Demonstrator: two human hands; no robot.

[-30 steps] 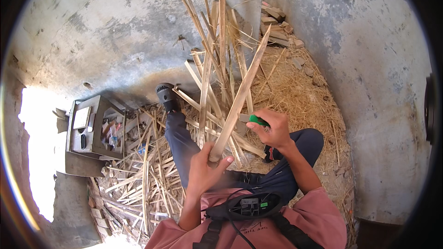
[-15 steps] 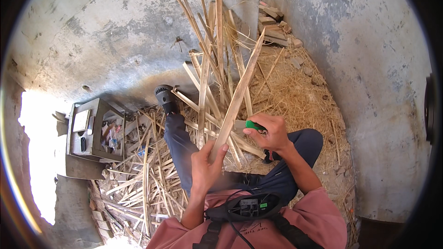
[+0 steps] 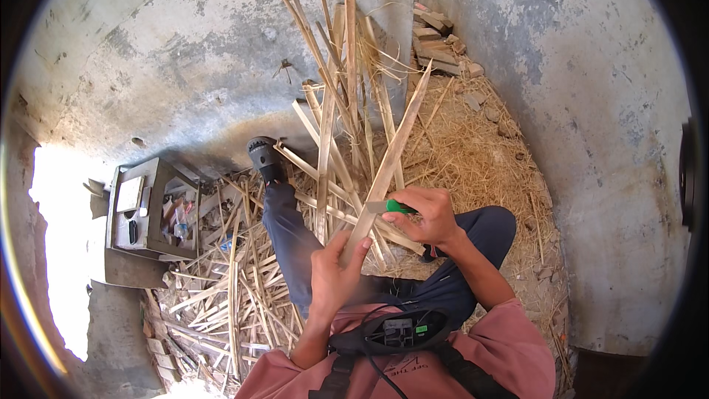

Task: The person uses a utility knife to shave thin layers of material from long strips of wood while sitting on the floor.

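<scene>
My left hand [image 3: 336, 270] grips the strip [image 3: 394, 155], tip toward the floor's [image 3: 526, 273] far corner, while my right hand [image 3: 432, 216] clasps the knife [image 3: 399, 207], blade against it, apparently shaving; the next stroke likely wants a steady hold.

Floor [image 3: 532, 281] littered: straw [image 3: 465, 166] spread on right, pale wood strips [image 3: 221, 310] heaped on left (many criss-crossed), blocks [image 3: 437, 48] piled in far corner.
</scene>
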